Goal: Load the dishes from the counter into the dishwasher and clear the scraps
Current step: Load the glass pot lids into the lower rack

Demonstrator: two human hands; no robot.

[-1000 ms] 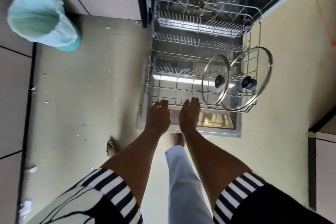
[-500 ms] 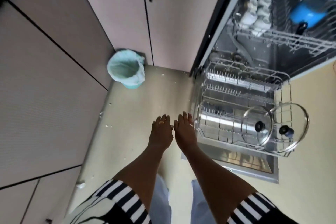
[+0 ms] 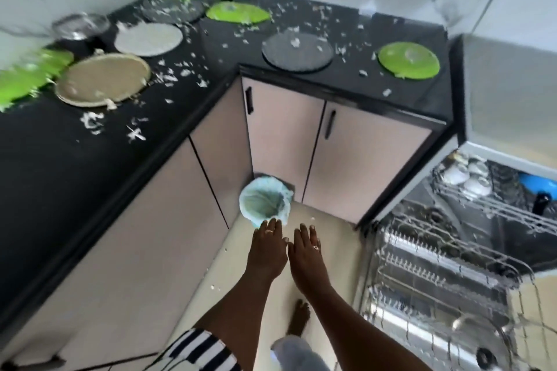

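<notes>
Head view: L hand (image 3: 266,250) and R hand (image 3: 307,259) are held out side by side over the floor (image 3: 250,280), backs up, thumbs almost touching. Fingers (image 3: 272,227) of both are kept straight and loosely spread, and nothing is held by either. A ring is seen on each hand. Bin (image 3: 265,205), lined w/ a pale blue bag, is stood on the floor in the cabinet corner, just beyond the L fingertips.

Dishes are laid flat across the black L-shaped desk (image 3: 45,159). On the right wing, a green plate (image 3: 408,60) is set near the dishwasher end, w/ a grey plate (image 3: 297,51) to its left, apart from it. Toward the back corner a 2nd green plate (image 3: 238,12) and a clear plate (image 3: 171,10) are seen. On the left wing a white plate (image 3: 148,38), a tan plate (image 3: 102,80) nearer the camera and a glass bowl (image 3: 80,25) by the wall are found; the green at the frame edge is too blurred to tell. Scraps (image 3: 180,69) are scattered btw the dishes and on several plates, w/ a few bits on the floor.

Dishwasher (image 3: 482,99) is open at right. Lower rack (image 3: 437,280) is pulled out, w/ a glass lid (image 3: 485,354) in its near end. Upper rack (image 3: 497,208) is loaded w/ white cups (image 3: 464,175) and a blue item (image 3: 539,182) that can't be identified.
</notes>
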